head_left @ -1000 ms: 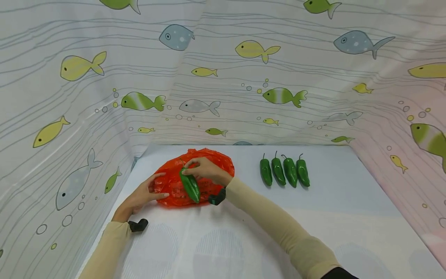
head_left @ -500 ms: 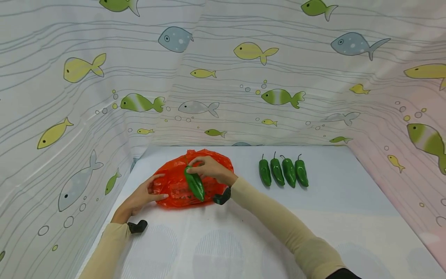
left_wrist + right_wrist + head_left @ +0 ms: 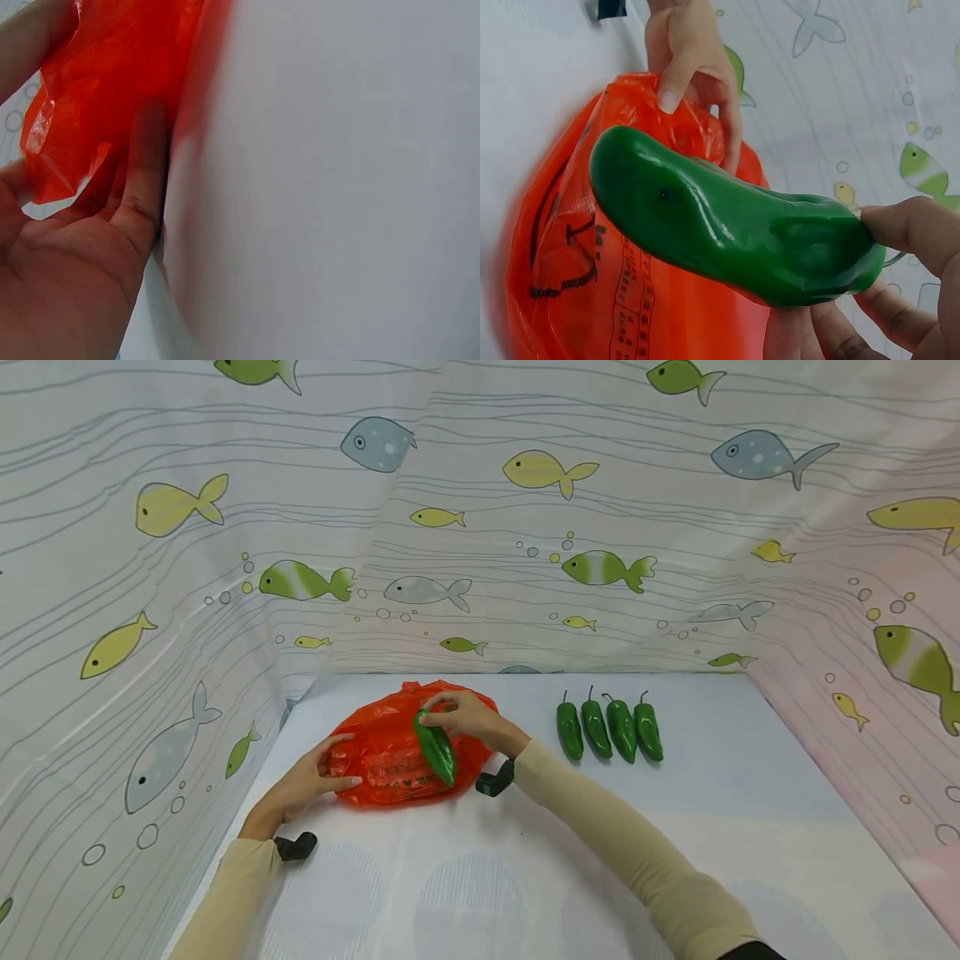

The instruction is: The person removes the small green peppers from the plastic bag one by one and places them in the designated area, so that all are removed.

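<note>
My right hand [image 3: 471,720] pinches a green chili pepper [image 3: 438,753] near its stem end, with the pepper's tip hanging down over a red plastic bag [image 3: 382,747]. In the right wrist view the glossy pepper [image 3: 727,217] spans the frame, thumb on one side and fingers on the other. My left hand [image 3: 300,787] holds the bag's left end between thumb and fingers. Close up in the left wrist view, the thin film of the bag [image 3: 97,97] lies among those fingers. Printed characters show on the bag's front; what is inside is hidden.
To the right of the bag, several green chili peppers [image 3: 595,729] lie side by side on the white tabletop [image 3: 720,760], stems pointing away. Fish-printed curtains [image 3: 480,543] stand behind and along both sides of the table.
My right hand has moved right across the bag, carrying the green chili pepper. My left hand stays on the bag's left end. The row of peppers has not moved.
</note>
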Available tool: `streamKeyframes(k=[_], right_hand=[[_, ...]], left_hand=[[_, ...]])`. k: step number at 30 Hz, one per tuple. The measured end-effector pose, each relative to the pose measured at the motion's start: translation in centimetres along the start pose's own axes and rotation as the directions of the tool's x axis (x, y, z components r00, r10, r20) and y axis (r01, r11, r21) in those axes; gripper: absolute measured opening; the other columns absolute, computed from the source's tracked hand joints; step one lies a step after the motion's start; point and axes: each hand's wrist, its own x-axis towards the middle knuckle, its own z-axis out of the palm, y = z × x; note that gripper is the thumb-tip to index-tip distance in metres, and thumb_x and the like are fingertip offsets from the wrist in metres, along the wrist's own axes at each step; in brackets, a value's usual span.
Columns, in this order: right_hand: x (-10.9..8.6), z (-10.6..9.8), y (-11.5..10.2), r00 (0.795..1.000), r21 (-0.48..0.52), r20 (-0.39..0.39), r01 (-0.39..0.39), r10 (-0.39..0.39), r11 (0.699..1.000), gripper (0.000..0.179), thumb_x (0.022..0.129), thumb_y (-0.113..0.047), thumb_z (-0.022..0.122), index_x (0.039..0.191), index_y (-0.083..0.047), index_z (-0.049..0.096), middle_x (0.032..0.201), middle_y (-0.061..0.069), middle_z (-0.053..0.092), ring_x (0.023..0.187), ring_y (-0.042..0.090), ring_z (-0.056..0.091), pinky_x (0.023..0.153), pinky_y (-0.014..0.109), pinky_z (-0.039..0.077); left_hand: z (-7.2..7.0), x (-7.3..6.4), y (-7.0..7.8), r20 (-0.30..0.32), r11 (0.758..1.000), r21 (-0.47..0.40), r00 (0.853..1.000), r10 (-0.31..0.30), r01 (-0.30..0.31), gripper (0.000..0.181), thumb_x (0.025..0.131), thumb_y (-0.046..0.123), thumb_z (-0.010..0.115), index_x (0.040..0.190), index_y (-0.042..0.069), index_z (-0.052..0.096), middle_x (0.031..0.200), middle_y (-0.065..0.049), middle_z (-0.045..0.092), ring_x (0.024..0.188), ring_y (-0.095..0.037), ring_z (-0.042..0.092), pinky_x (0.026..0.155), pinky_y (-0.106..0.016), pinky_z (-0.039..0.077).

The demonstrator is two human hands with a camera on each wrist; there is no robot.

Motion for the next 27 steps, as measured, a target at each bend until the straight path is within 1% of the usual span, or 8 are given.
streamKeyframes(k=[3, 9, 15, 21, 27], right_hand=[[-0.3, -0.4, 0.1, 1.0, -0.003, 0.001, 0.0, 0.0, 1.0, 0.032, 0.094, -0.032, 0.077, 0.119, -0.013, 0.069, 0.112, 0.007, 0.07, 0.097, 0.024, 0.066, 0.091, 0.051, 0.055], [-0.6, -1.4, 0.4, 1.0, -0.018, -0.01, -0.007, 0.007, 1.0, 0.034, 0.095, -0.033, 0.076, 0.121, -0.013, 0.068, 0.116, 0.008, 0.067, 0.098, 0.024, 0.067, 0.092, 0.05, 0.056], [-1.3, -2.4, 0.3, 1.0, -0.01, -0.021, -0.014, 0.014, 1.0, 0.034, 0.097, -0.032, 0.074, 0.123, -0.011, 0.066, 0.117, 0.01, 0.067, 0.097, 0.025, 0.067, 0.092, 0.05, 0.056], [-1.7, -3.6, 0.8, 0.999, -0.042, -0.046, -0.015, 0.013, 0.999, 0.036, 0.097, -0.036, 0.073, 0.124, -0.013, 0.065, 0.118, 0.01, 0.066, 0.098, 0.026, 0.066, 0.092, 0.052, 0.055], [-2.0, -4.9, 1.4, 0.997, -0.069, -0.072, -0.018, 0.013, 0.997, 0.038, 0.097, -0.038, 0.072, 0.126, -0.015, 0.066, 0.118, 0.008, 0.066, 0.101, 0.024, 0.065, 0.091, 0.046, 0.055]], left_hand=[[0.0, 0.0, 0.0, 0.001, 1.0, 0.003, 1.0, -0.004, 0.004, 0.09, 0.087, 0.008, 0.082, 0.16, 0.012, 0.029, 0.154, -0.029, 0.036, 0.126, -0.044, 0.049, 0.089, -0.031, 0.057], [0.0, 0.0, -0.1, -0.005, 1.0, 0.008, 1.0, 0.003, -0.003, 0.088, 0.088, 0.007, 0.082, 0.159, 0.011, 0.031, 0.152, -0.029, 0.037, 0.123, -0.041, 0.051, 0.088, -0.03, 0.057], [0.0, 0.0, 0.1, -0.007, 1.0, 0.009, 1.0, -0.004, 0.004, 0.088, 0.087, 0.008, 0.082, 0.159, 0.011, 0.031, 0.153, -0.029, 0.037, 0.124, -0.042, 0.05, 0.089, -0.03, 0.057], [0.1, 0.0, 0.3, -0.001, 1.0, 0.007, 1.0, -0.001, 0.001, 0.088, 0.088, 0.008, 0.081, 0.159, 0.01, 0.029, 0.154, -0.029, 0.036, 0.126, -0.043, 0.049, 0.09, -0.03, 0.057], [0.1, -0.1, 0.3, 0.006, 1.0, -0.003, 1.0, -0.01, 0.01, 0.089, 0.088, 0.008, 0.081, 0.16, 0.012, 0.029, 0.156, -0.028, 0.033, 0.128, -0.044, 0.046, 0.09, -0.031, 0.057]])
